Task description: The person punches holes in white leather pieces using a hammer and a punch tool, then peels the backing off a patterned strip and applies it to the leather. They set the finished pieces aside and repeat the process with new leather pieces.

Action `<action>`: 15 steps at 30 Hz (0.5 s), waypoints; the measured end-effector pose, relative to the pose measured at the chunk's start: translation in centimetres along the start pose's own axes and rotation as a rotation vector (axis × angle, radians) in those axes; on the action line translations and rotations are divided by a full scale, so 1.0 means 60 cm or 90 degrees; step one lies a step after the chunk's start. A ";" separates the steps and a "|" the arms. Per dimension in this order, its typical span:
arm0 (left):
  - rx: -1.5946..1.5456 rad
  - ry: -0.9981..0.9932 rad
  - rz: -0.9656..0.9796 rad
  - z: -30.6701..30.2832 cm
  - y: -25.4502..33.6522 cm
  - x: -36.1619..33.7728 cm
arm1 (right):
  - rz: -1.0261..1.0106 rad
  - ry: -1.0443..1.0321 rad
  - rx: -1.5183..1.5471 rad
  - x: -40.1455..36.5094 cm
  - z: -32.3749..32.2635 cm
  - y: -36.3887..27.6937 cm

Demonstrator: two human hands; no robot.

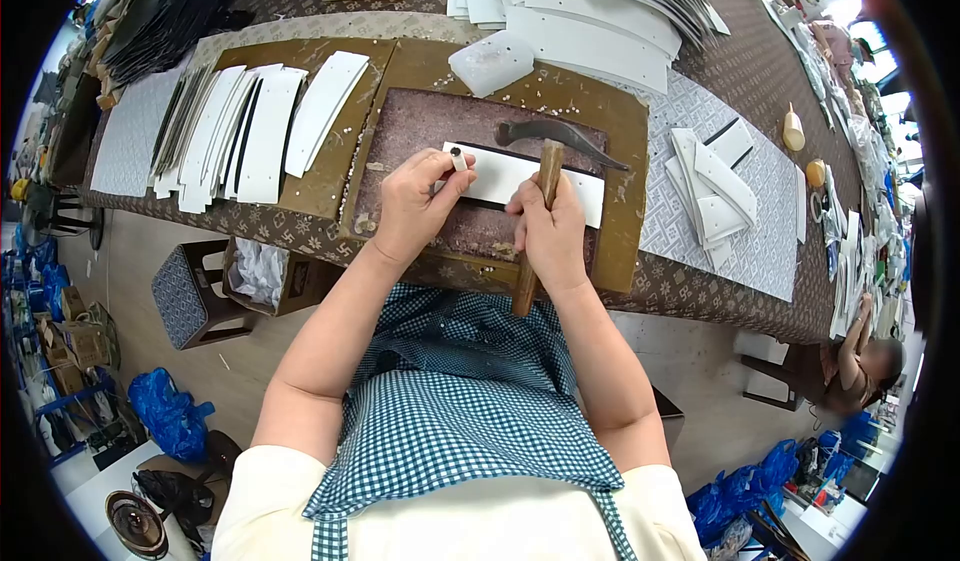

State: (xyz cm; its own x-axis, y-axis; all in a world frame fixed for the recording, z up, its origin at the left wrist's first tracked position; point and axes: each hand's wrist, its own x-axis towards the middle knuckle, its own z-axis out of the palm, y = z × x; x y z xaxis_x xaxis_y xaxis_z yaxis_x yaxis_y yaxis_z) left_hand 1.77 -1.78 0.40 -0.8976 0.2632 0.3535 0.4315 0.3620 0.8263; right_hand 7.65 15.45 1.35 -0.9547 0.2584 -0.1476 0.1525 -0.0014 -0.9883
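Pinching a small punch onto the white strip with left hand, mid-frame; gripping hammer in fisted right hand.

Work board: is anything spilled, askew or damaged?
Loose white scraps litter the far edge of the board. The strip lies flat under the punch in the left hand and the hammer in the right hand.

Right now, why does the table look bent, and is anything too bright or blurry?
Head view, overall: the fisheye lens bows the table and blackens the corners. Head view, middle: soft, even light shows the left hand, its small tool, the right hand and the hammer sharp. Head view, edges: a bright patch at upper right glares white, and the rim smears.
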 end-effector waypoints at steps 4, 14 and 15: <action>0.039 0.020 0.081 0.006 -0.013 0.001 | -0.125 -0.092 -0.254 0.013 -0.032 -0.082; 0.041 0.068 0.154 0.011 -0.018 0.003 | -0.498 -0.102 -0.425 -0.025 -0.023 -0.251; 0.039 0.070 0.160 0.011 -0.019 0.002 | -0.355 -0.175 -0.573 -0.020 -0.021 -0.227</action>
State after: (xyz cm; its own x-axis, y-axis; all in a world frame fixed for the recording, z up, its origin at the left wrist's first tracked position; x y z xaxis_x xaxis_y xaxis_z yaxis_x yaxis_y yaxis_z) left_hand 1.22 -1.56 -0.82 -0.7651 0.2543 0.5915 0.6429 0.3523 0.6801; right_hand 7.04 16.40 15.03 -0.9547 -0.2217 0.1985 -0.2956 0.7843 -0.5454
